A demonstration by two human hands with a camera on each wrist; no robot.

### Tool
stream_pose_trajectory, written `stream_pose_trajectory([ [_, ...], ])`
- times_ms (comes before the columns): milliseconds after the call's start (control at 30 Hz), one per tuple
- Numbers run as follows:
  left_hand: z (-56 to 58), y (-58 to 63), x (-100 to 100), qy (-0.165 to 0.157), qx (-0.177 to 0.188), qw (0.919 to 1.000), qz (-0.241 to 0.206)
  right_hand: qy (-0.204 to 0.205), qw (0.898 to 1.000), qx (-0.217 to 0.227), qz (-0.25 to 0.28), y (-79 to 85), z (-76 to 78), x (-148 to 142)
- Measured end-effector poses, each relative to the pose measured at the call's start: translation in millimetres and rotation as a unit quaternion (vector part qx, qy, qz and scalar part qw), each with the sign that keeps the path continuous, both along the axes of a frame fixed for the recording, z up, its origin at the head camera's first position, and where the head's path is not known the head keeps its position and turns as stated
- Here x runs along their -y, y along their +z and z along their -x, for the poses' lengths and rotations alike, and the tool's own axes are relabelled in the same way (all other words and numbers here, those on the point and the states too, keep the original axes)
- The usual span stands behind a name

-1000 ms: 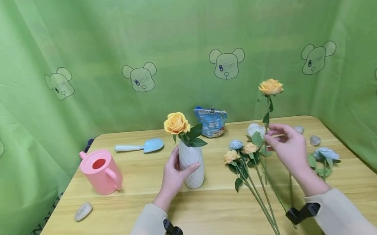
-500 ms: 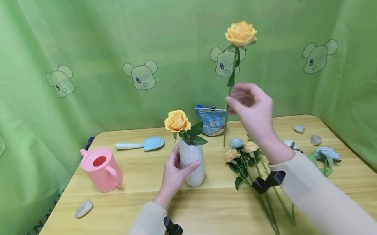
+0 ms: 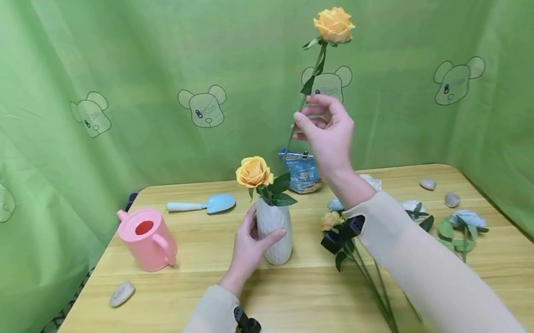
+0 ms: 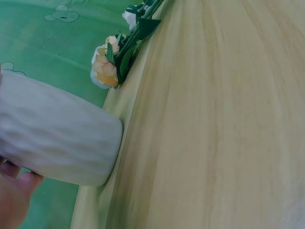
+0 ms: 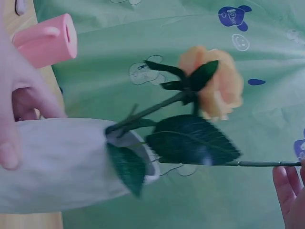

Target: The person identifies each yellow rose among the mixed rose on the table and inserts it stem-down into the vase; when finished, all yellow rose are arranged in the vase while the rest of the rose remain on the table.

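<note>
My left hand [image 3: 257,235] grips a white ribbed vase [image 3: 277,236] standing on the wooden table [image 3: 189,309]. One yellow rose [image 3: 253,171] with green leaves stands in the vase. My right hand [image 3: 309,119] pinches the thin stem of a second yellow rose [image 3: 333,25], held high and tilted, up and to the right of the vase. In the left wrist view the vase [image 4: 57,148] fills the left side with my fingers [image 4: 14,200] on it. The right wrist view shows the vase [image 5: 52,162], its rose [image 5: 217,88] and the held stem [image 5: 267,163].
Several loose roses [image 3: 333,218] lie on the table right of the vase, and more blue-white ones [image 3: 464,219] at the far right. A pink watering can [image 3: 147,240], a blue trowel [image 3: 204,205], a blue bag [image 3: 301,172] and stones [image 3: 121,294] lie around. Green curtains enclose the table.
My right hand has lifted the yellow rose off the pile and carried it up and left, toward the space above the vase. My left hand has stayed on the vase.
</note>
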State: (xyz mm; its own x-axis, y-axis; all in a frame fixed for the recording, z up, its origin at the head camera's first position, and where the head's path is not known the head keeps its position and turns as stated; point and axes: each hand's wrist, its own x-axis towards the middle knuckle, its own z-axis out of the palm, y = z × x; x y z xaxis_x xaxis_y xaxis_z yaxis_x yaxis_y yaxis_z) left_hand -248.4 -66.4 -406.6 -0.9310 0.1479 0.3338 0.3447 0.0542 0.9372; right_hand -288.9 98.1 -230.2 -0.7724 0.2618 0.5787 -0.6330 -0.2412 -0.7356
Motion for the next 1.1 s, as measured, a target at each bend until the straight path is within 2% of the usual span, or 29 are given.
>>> stream_pose_trajectory([
  [200,-0.6,-0.3,1,0.004,0.005,1.0,0.001,0.017,0.998,0.032,-0.053,-20.4,7.4,8],
  [367,0.7,-1.4,1,0.008,-0.002,1.0,0.002,0.034,0.991,0.05,-0.123,-35.6,9.8,11],
  [600,2.2,-3.2,0,0.006,-0.016,0.9998,-0.005,0.055,0.982,0.063,-0.17,-53.5,9.4,9],
  [833,2.0,-4.3,-2,0.001,-0.014,0.9999,-0.005,0.05,0.961,0.073,-0.261,-74.2,12.5,-9],
  [967,0.7,-3.1,-2,0.005,-0.006,1.0,-0.004,0.067,0.955,0.106,-0.27,-88.5,13.9,-26],
  [1100,-0.4,-1.8,-1,0.011,0.003,0.9999,-0.003,0.068,0.955,0.131,-0.258,-100.1,11.8,-40],
])
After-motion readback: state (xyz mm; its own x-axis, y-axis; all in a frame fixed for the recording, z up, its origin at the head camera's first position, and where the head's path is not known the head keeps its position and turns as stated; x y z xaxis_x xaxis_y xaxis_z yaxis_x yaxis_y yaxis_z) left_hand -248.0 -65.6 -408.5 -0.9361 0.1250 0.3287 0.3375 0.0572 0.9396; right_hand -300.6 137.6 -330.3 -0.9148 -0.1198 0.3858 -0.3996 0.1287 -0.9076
